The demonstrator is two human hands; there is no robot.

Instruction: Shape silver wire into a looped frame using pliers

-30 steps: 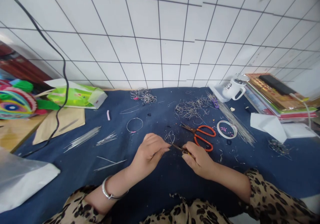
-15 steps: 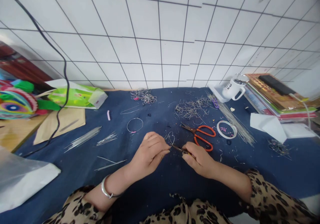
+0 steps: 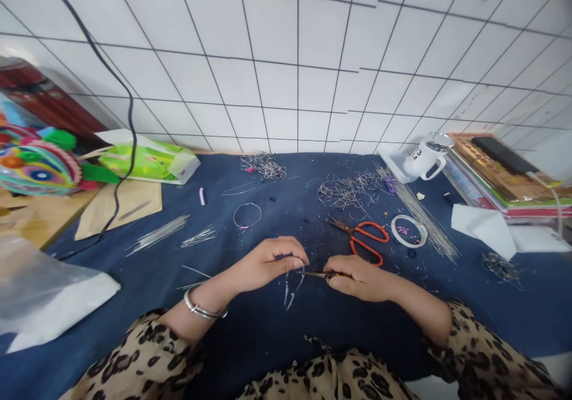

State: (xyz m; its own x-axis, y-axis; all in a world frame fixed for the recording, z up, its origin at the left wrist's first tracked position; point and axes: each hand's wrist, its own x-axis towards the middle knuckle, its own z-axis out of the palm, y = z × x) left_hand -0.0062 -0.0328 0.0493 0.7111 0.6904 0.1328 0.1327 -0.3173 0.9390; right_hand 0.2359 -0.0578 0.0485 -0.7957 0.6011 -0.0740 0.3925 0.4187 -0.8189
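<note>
My left hand [image 3: 272, 263] pinches a small piece of bent wire [image 3: 291, 297], which hangs below its fingertips over the blue cloth. Closed around the handles of slim pliers [image 3: 315, 274] is my right hand [image 3: 357, 277]; the pliers' tip points left and lies at the wire. Whether the jaws grip the wire is too small to tell. Just beyond my right hand lie orange-handled scissors [image 3: 369, 236], and a wire ring with a pink bit [image 3: 247, 216] rests beyond my left hand.
Tangled wire [image 3: 346, 190] lies toward the wall, with a round dish of pink beads [image 3: 408, 232] at right. Straight wires [image 3: 161, 233] lie at left. A white mug [image 3: 428, 158] stands near stacked books [image 3: 500, 179]. A black cable [image 3: 130, 114] hangs at left.
The wire piece now hangs below my left fingertips instead of standing above them. My left hand has turned, and the pliers point more level. The whole view has shifted slightly.
</note>
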